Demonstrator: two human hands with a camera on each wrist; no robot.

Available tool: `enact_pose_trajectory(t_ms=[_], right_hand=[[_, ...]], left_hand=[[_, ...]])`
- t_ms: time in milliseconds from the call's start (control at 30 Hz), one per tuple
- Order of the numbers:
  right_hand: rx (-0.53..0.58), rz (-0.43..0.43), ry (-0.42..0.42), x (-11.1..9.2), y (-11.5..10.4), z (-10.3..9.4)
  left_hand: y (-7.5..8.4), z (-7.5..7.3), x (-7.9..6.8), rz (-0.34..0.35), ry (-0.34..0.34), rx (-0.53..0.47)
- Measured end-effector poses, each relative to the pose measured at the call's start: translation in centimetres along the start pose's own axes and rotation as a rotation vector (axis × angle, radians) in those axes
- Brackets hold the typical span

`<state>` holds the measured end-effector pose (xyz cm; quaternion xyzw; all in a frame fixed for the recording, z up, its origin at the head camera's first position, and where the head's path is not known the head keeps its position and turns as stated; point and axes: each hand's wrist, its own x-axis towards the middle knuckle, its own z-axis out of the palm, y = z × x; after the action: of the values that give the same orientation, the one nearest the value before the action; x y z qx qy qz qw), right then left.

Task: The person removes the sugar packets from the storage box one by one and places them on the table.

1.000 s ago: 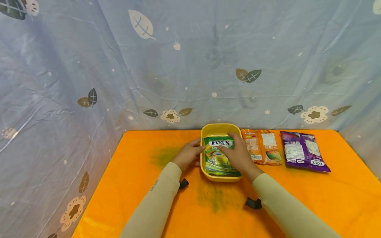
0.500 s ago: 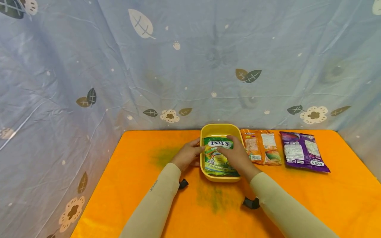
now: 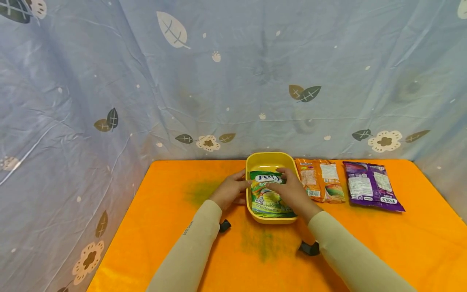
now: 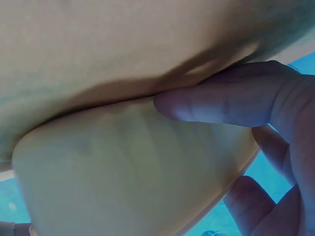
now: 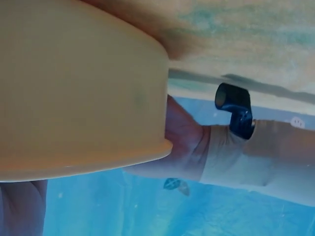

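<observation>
A yellow plastic tub (image 3: 270, 157) stands upright on the orange-covered table, a green FOX'S candy bag (image 3: 269, 206) lying face up inside it. My left hand (image 3: 228, 190) holds the tub's left side, thumb at the rim. In the left wrist view, its fingers (image 4: 216, 105) lie along the outer wall (image 4: 113, 167). My right hand (image 3: 292, 192) reaches over the right rim and holds the candy bag near its upper right, thumb on its face. Some of its fingertips are hidden. The right wrist view shows mostly the tub's outer wall (image 5: 83, 88).
An orange candy bag (image 3: 321, 182) lies just right of the tub, and a purple candy bag (image 3: 372, 186) lies farther right. Behind the table hangs a pale blue patterned curtain (image 3: 233, 89). Black wrist mounts (image 3: 309, 248) sit under the sleeves.
The green candy bag has slid slightly toward me inside the tub. My right fingers have bent over its upper right part. My left hand stays at the tub's side.
</observation>
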<state>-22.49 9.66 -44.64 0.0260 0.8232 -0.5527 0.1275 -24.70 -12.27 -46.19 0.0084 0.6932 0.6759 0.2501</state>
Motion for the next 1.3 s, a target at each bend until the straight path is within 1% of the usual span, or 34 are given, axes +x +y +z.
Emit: enact_pose_trajectory(t_ms=[100, 233, 400, 533, 767, 900, 1033, 1133, 1300], right_hand=[[-0.009, 0.002, 0.029, -0.1, 0.0, 0.1], [-0.005, 0.021, 0.041, -0.3, -0.2, 0.0], [0.021, 0.063, 0.001, 0.0, -0.2, -0.3], [0.000, 0.081, -0.034, 0.4, 0.1, -0.2], [0.002, 0.046, -0.065, 1.1, 0.9, 0.3], [0.002, 0.017, -0.073, 1.0, 0.8, 0.3], [0.007, -0.016, -0.100, 1.0, 0.7, 0.1], [0.002, -0.019, -0.113, 0.9, 0.7, 0.1], [-0.011, 0.005, -0.112, 0.7, 0.6, 0.2]], left_hand=[[0.0, 0.0, 0.0, -0.003, -0.001, -0.004], [0.1, 0.0, 0.0, 0.003, -0.010, -0.007], [0.2, 0.0, -0.1, -0.001, -0.012, -0.012], [0.2, 0.1, -0.1, 0.001, -0.009, -0.010], [0.2, 0.1, -0.1, 0.006, -0.025, -0.025], [0.3, 0.1, -0.2, 0.002, -0.026, -0.031], [0.4, 0.2, -0.3, -0.004, -0.023, -0.029], [0.5, 0.2, -0.3, -0.010, -0.019, -0.020], [0.5, 0.1, -0.3, -0.010, -0.012, -0.007]])
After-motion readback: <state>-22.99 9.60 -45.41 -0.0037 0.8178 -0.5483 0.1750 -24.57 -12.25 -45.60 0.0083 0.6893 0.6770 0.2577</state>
